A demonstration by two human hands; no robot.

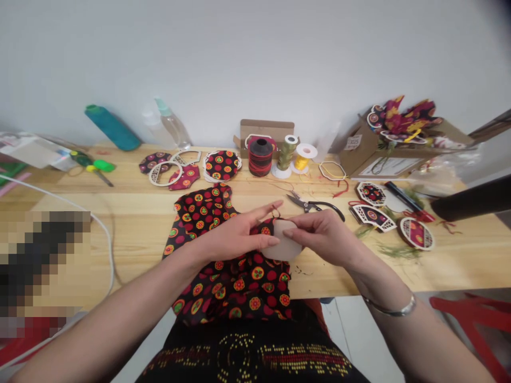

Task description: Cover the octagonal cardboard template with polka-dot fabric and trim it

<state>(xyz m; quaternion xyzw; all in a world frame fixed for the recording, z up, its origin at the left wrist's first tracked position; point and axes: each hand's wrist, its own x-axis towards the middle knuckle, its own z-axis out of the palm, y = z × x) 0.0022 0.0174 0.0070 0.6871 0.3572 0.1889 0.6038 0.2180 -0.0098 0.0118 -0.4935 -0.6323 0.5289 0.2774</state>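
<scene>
A pale, flat piece with angled edges (288, 244) is held between both hands, above the table's front part. My left hand (243, 234) pinches its left side, thumb on top, with a bit of patterned fabric folded at its upper left edge. My right hand (321, 234) grips its right side between thumb and fingers. Black fabric with red, orange and green round motifs (199, 213) lies under and left of my left hand and hangs toward the lap. Black-handled snips (307, 205) lie just behind my right hand.
Thread spools (260, 158), an open carton (267, 127) and fabric-covered pieces (222, 165) stand or lie along the back. Framed ornaments (415, 233) and a cardboard box (361, 146) are at the right. A teal thread cone (112, 127) and a white cable (106, 229) are at the left.
</scene>
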